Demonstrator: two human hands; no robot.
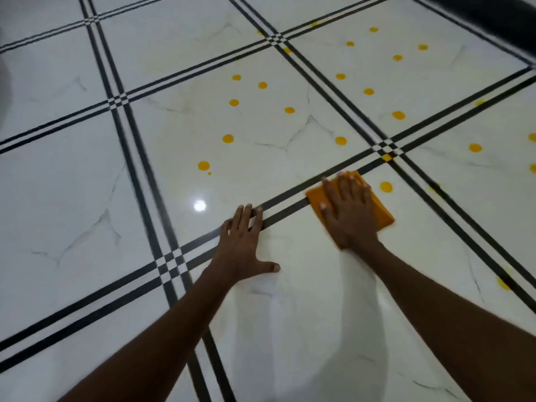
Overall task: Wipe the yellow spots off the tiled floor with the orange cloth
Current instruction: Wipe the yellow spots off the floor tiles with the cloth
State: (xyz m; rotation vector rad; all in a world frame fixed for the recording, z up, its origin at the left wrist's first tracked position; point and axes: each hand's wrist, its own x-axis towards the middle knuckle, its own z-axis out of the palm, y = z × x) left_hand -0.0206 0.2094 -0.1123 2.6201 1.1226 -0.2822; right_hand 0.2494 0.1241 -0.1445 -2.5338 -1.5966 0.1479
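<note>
My right hand [349, 211] lies flat with straight fingers on the folded orange cloth [381, 211], pressing it to the white tiled floor [290, 285] just below a black double grout line. A yellow spot [386, 186] sits a little right of the cloth. Several more yellow spots [228, 138] dot the tiles beyond, toward the upper right. My left hand [243, 245] rests flat on the floor to the left of the cloth, fingers spread, fingertips on the black line.
Black double lines [139, 158] cross the glossy marble-look tiles in a grid. A light reflection [199, 205] glares left of my hands. A smeared yellow mark [503, 282] lies at the right edge. Something dark [493, 15] fills the top right corner.
</note>
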